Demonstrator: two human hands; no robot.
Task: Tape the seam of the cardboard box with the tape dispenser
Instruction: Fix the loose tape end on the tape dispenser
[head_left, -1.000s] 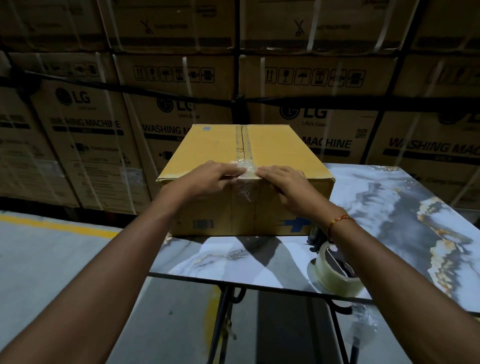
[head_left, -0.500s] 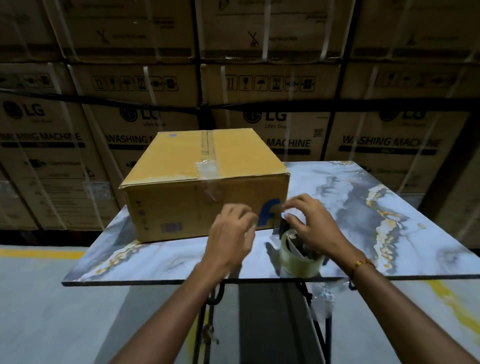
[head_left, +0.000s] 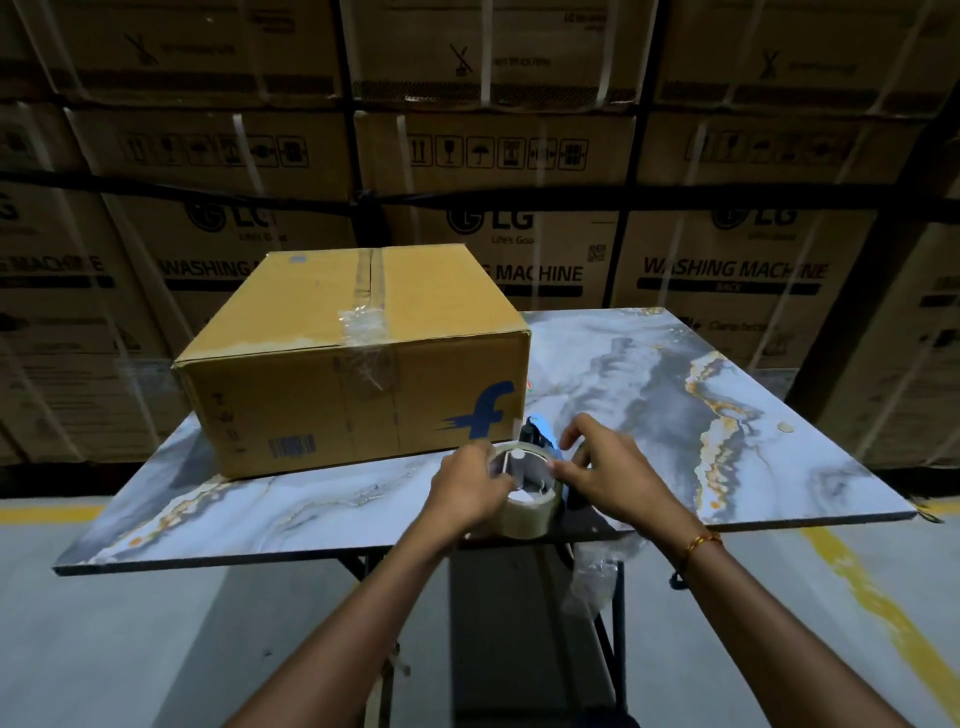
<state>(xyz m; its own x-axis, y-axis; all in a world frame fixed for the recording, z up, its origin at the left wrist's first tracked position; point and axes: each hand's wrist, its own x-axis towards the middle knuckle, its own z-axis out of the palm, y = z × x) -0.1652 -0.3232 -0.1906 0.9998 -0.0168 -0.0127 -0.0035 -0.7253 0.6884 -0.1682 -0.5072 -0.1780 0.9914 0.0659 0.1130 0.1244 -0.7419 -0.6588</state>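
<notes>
A closed brown cardboard box (head_left: 311, 332) with a blue logo stands on the left half of the marble-patterned table (head_left: 675, 415). Clear tape runs along its top seam and ends crumpled over the near edge. The tape dispenser (head_left: 530, 488), with a clear tape roll and a blue and black body, rests at the table's front edge, just right of the box's near corner. My left hand (head_left: 467, 488) grips the roll from the left. My right hand (head_left: 602, 467) holds the dispenser from the right, fingers partly spread over its top.
Tall stacks of strapped washing machine cartons (head_left: 519, 156) fill the background behind the table. A crumpled bit of clear plastic (head_left: 592, 577) hangs under the table's front edge by its black metal legs. Yellow lines (head_left: 872, 603) mark the grey floor.
Both hands left the tape end on the box's near top edge and came down to the dispenser at the table's front. They now hold it. The view has backed away from the box.
</notes>
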